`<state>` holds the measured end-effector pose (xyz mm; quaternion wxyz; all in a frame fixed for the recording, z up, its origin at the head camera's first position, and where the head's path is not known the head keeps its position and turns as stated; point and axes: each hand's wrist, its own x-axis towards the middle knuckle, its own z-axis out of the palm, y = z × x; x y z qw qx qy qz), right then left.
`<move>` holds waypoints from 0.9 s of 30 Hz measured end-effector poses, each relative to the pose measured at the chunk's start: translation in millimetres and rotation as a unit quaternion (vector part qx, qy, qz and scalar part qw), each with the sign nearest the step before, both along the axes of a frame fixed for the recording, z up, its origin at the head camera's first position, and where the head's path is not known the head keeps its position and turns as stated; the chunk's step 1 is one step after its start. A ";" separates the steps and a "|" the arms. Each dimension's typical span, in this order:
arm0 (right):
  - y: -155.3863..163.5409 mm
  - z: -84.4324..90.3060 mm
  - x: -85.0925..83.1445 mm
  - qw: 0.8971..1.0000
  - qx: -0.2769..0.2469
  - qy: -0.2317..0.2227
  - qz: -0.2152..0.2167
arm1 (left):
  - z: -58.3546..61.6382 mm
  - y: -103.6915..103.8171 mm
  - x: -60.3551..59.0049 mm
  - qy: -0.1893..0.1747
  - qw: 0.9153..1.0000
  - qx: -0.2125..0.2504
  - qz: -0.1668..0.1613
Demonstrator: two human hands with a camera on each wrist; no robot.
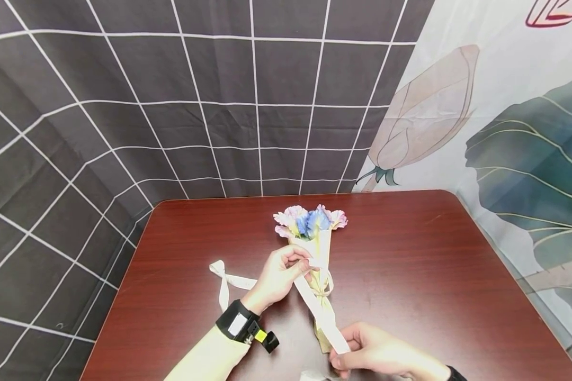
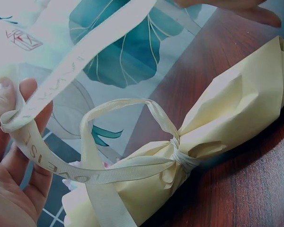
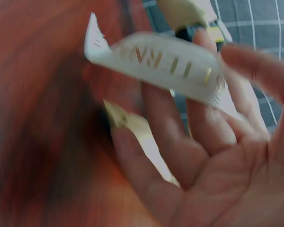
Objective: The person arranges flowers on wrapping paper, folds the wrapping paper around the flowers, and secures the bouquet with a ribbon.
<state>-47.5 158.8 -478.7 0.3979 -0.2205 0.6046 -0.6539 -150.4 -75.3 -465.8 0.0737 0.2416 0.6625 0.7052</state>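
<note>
A small flower bouquet (image 1: pixel 314 221) of pink and blue blooms lies on the table, wrapped in pale yellow paper (image 2: pixel 246 94). A cream ribbon (image 2: pixel 61 80) with printed lettering is knotted round the narrow waist of the wrap, with a loop standing off it. Over the bouquet, my left hand (image 1: pixel 278 275) pinches a fold of the ribbon between thumb and fingers. Down by the stem end, my right hand (image 1: pixel 376 352) holds another stretch of ribbon (image 3: pixel 170 64), which runs diagonally between both hands. Its short free end sticks out past the fingers in the right wrist view.
A ribbon tail (image 1: pixel 224 280) trails on the table left of my left hand. The reddish-brown table (image 1: pixel 434 264) meets a dark gridded curtain (image 1: pixel 219 121) behind and a leaf-patterned cloth (image 1: pixel 529 174) at right. Something pale and translucent (image 1: pixel 316 375) shows at the bottom edge.
</note>
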 end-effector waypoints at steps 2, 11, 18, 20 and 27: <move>13.3 3.6 -3.0 1.000 0.007 0.010 0.011 | -5.8 -0.1 -2.2 0.001 1.000 0.005 0.002; 75.2 24.6 -21.7 0.988 0.121 0.082 0.039 | -22.2 -2.3 -8.8 -0.035 0.998 0.046 0.016; 88.9 28.3 -22.7 0.980 0.150 0.095 0.089 | -23.0 0.5 -10.1 -0.029 0.997 0.061 0.023; 86.3 26.3 -21.1 0.977 0.160 0.107 0.091 | -22.9 1.6 -10.3 -0.021 0.998 0.062 0.021; 53.7 13.7 -17.8 0.962 0.185 0.192 0.051 | -23.2 3.9 -9.7 -0.008 0.998 0.066 0.010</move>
